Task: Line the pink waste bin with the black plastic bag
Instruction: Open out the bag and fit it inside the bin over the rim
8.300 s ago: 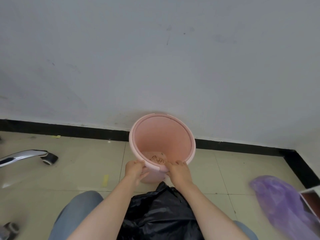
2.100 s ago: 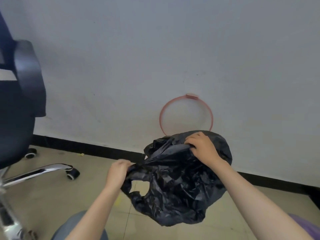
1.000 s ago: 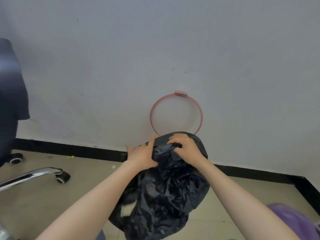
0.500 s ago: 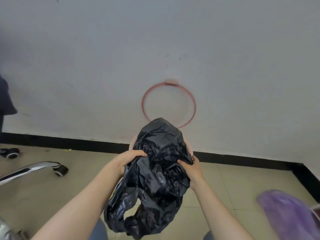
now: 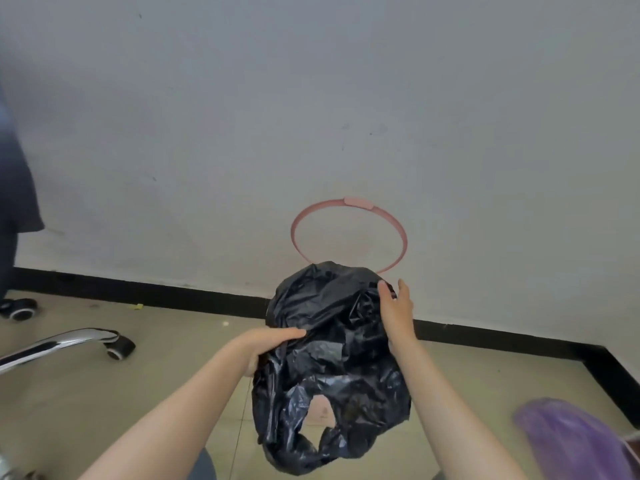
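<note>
The crumpled black plastic bag [image 5: 332, 358] is draped over the pink waste bin [image 5: 323, 411]. It hides nearly all of the bin; only a pink patch shows through a handle hole low in the bag. My left hand [image 5: 268, 346] grips the bag's left side, fingers curled over the plastic. My right hand [image 5: 394, 310] lies against the bag's upper right side with straight, spread fingers. A thin pink ring [image 5: 356, 202] from the bin leans upright against the wall just behind the bag.
The bin stands on a tiled floor close to the wall's black skirting [image 5: 156, 292]. A chrome chair leg with a castor [image 5: 117, 348] reaches in from the left. A purple plastic bag [image 5: 571, 441] lies at the lower right.
The bag has come down lower over the bin and spread wider. My right hand has slid from the bag's lower right up to its upper right and opened its fingers. My left hand stays on the left side.
</note>
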### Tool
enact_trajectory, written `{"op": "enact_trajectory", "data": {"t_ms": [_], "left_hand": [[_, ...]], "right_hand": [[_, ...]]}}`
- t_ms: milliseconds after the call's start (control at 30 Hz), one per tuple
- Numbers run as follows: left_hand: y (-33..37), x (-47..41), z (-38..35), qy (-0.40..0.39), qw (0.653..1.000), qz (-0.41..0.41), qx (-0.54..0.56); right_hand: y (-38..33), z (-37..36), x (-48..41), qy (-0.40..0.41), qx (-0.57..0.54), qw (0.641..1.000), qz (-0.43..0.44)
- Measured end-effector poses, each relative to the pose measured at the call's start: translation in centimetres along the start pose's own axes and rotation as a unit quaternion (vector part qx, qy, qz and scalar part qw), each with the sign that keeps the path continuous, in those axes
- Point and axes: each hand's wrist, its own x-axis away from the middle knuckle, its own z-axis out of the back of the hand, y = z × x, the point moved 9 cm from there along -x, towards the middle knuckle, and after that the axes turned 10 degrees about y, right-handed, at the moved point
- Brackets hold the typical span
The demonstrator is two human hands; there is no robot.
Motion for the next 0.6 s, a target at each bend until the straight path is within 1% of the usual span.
{"op": "enact_trajectory", "data": {"t_ms": [33,100,133,167,200,233,267,333,367,467,600], "left_hand": [[0.2,-0.4,0.0,0.017,1.000,-0.002,0.014],[0.7,-1.3,0.1,0.046,0.998,-0.028,0.043],[1.1,-1.5,0.1,0.060,0.996,-0.047,0.055],[1.4,-1.6,0.0,0.069,0.993,-0.062,0.067],[1.7,-1.8,-0.2,0.069,0.992,-0.075,0.075],[1.9,-1.9,-0.5,0.063,0.991,-0.086,0.080],[2.2,-2.0,-0.8,0.051,0.990,-0.096,0.089],[2.6,-2.0,-1.2,0.017,0.986,-0.106,0.127],[2.8,-1.8,-1.3,0.003,0.983,-0.105,0.148],[2.8,-1.9,-1.5,-0.023,0.976,-0.094,0.197],[2.9,-2.2,-1.3,-0.012,0.976,-0.092,0.198]], "right_hand": [[0.6,1.2,0.9,0.050,0.075,0.995,0.050],[3.2,3.5,3.6,0.132,0.136,0.979,0.070],[4.7,3.6,4.8,0.125,0.153,0.978,0.064],[6.0,2.7,5.5,0.078,0.172,0.980,0.058],[6.9,1.1,5.8,0.012,0.175,0.983,0.059],[6.8,-0.4,5.8,-0.045,0.150,0.986,0.064],[6.2,-1.2,5.4,-0.066,0.097,0.991,0.060],[4.6,-1.3,4.2,-0.056,-0.019,0.998,0.020],[3.9,-1.1,3.7,-0.050,-0.050,0.997,0.004],[2.5,-0.5,3.2,-0.053,-0.033,0.998,0.025],[1.0,-0.6,2.1,-0.057,-0.001,0.997,0.049]]}}
